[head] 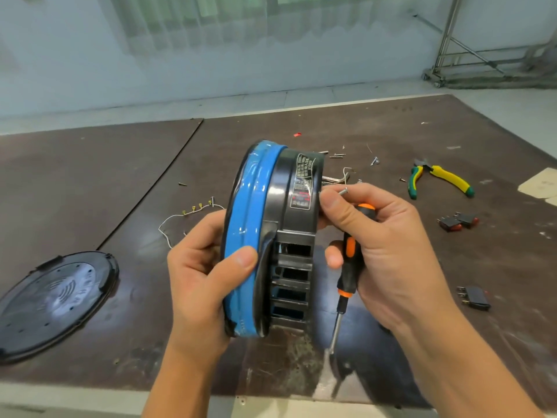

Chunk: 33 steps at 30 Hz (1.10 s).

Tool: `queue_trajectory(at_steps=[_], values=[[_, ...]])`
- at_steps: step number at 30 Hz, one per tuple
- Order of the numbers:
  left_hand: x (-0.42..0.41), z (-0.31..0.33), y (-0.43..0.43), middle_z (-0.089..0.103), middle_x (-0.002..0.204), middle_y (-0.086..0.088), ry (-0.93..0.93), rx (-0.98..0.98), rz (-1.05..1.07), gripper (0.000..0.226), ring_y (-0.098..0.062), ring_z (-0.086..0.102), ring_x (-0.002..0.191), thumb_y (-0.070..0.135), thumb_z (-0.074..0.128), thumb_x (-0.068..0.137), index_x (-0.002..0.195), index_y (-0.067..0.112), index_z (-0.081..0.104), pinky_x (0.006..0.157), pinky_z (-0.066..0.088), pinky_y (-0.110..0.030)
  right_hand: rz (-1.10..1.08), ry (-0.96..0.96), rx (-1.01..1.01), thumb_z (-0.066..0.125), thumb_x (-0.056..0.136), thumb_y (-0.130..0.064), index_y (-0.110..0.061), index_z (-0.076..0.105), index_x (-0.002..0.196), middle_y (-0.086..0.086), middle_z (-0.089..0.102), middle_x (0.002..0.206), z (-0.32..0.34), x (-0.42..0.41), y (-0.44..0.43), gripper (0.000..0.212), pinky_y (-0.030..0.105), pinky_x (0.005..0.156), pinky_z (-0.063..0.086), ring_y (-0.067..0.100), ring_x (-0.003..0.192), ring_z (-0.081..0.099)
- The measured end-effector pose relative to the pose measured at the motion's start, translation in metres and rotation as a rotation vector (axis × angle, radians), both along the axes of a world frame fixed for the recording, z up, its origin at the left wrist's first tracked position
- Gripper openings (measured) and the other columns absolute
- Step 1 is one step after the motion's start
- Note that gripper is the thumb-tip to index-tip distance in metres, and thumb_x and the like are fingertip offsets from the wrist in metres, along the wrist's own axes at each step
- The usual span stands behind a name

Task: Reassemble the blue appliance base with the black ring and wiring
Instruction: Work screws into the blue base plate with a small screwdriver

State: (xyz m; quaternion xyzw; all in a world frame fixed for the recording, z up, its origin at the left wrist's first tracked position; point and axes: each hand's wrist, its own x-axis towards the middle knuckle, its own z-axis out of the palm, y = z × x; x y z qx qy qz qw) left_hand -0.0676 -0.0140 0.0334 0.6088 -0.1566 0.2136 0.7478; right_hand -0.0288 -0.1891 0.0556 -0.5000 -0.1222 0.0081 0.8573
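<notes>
The blue appliance base (245, 224) stands on edge above the table, with the black ring (297, 236) fitted against its right side. My left hand (200, 276) grips the blue rim, thumb across it. My right hand (382, 245) holds a black and orange screwdriver (348, 267) in its palm, shaft pointing down. Its thumb and forefinger pinch a small screw (343, 191) next to the ring's label. A thin white wire with yellow terminals (188, 214) lies on the table behind my left hand.
A round black cover plate (57, 303) lies at the left. Green and yellow pliers (437, 179), loose screws (337, 155), red rocker switches (456, 223) and a small black part (474, 298) lie at the right. The table's front edge (90, 396) is near.
</notes>
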Motion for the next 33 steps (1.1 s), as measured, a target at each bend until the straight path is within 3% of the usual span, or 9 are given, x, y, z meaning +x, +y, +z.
queue_trajectory(at_steps=[4, 9, 13, 16, 20, 24, 28, 33], values=[[0.001, 0.002, 0.001, 0.066, 0.084, -0.004, -0.025, 0.092, 0.047, 0.028, -0.022, 0.059, 0.071, 0.022, 0.065, 0.077, 0.104, 0.014, 0.069, 0.062, 0.051, -0.029, 0.054, -0.041, -0.107, 0.080, 0.078, -0.022, -0.010, 0.077, 0.086, 0.014, 0.066, 0.074, -0.003, 0.006, -0.009, 0.015, 0.020, 0.036, 0.037, 0.024, 0.054, 0.050], [0.000, 0.003, -0.003, 0.071, 0.095, -0.002, -0.051, 0.255, 0.094, 0.029, -0.022, 0.067, 0.082, 0.019, 0.066, 0.083, 0.111, 0.013, 0.068, 0.069, 0.055, -0.030, -0.007, -0.051, -0.201, 0.075, 0.083, -0.013, -0.003, 0.076, 0.086, 0.020, 0.057, 0.072, -0.005, 0.009, -0.017, 0.010, 0.018, 0.035, 0.034, 0.017, 0.052, 0.045], [0.002, 0.005, -0.009, 0.070, 0.114, -0.001, -0.128, 0.455, 0.081, 0.033, -0.026, 0.066, 0.107, 0.011, 0.065, 0.087, 0.120, 0.009, 0.064, 0.088, 0.056, -0.040, 0.082, 0.088, -0.218, 0.070, 0.085, -0.009, -0.006, 0.075, 0.081, 0.012, 0.047, 0.070, -0.008, 0.013, -0.030, 0.008, 0.016, 0.034, 0.028, 0.012, 0.051, 0.038], [0.004, 0.005, -0.013, 0.068, 0.119, -0.003, -0.143, 0.624, 0.102, 0.033, -0.025, 0.063, 0.114, 0.008, 0.065, 0.087, 0.120, 0.007, 0.064, 0.094, 0.052, -0.046, 0.158, 0.225, -0.203, 0.069, 0.083, -0.010, -0.002, 0.072, 0.089, 0.006, 0.049, 0.068, -0.017, 0.019, -0.038, 0.010, 0.014, 0.032, 0.026, 0.008, 0.050, 0.039], [0.008, 0.005, -0.015, 0.066, 0.115, 0.014, -0.156, 0.864, 0.125, 0.033, -0.008, 0.063, 0.109, 0.010, 0.067, 0.085, 0.116, 0.017, 0.065, 0.090, 0.049, -0.024, 0.255, 0.410, -0.142, 0.066, 0.081, -0.007, -0.002, 0.067, 0.084, 0.004, 0.053, 0.067, -0.040, 0.029, -0.038, 0.006, 0.012, 0.028, 0.026, 0.004, 0.049, 0.043], [0.014, -0.003, -0.012, 0.063, 0.104, 0.024, -0.017, 1.094, 0.031, 0.031, 0.007, 0.058, 0.099, 0.021, 0.067, 0.087, 0.117, 0.028, 0.062, 0.082, 0.041, -0.010, 0.286, 0.651, -0.067, 0.061, 0.086, 0.000, 0.002, 0.061, 0.090, 0.007, 0.056, 0.069, -0.069, 0.032, -0.027, 0.004, 0.011, 0.029, 0.028, 0.005, 0.049, 0.047], [0.019, -0.010, -0.004, 0.063, 0.097, 0.027, 0.083, 1.215, 0.009, 0.032, 0.009, 0.056, 0.093, 0.036, 0.062, 0.084, 0.116, 0.037, 0.059, 0.078, 0.042, -0.009, 0.273, 0.715, -0.153, 0.056, 0.092, 0.001, 0.004, 0.062, 0.093, 0.008, 0.057, 0.066, -0.079, 0.031, -0.020, 0.007, 0.013, 0.031, 0.030, 0.008, 0.049, 0.047], [0.020, -0.014, -0.003, 0.066, 0.096, 0.018, 0.111, 1.246, 0.004, 0.032, -0.002, 0.057, 0.088, 0.038, 0.059, 0.081, 0.112, 0.033, 0.060, 0.076, 0.048, -0.026, 0.248, 0.699, -0.222, 0.054, 0.093, 0.000, 0.005, 0.060, 0.107, 0.004, 0.051, 0.060, -0.082, 0.027, -0.014, 0.016, 0.014, 0.030, 0.024, 0.005, 0.041, 0.034]])
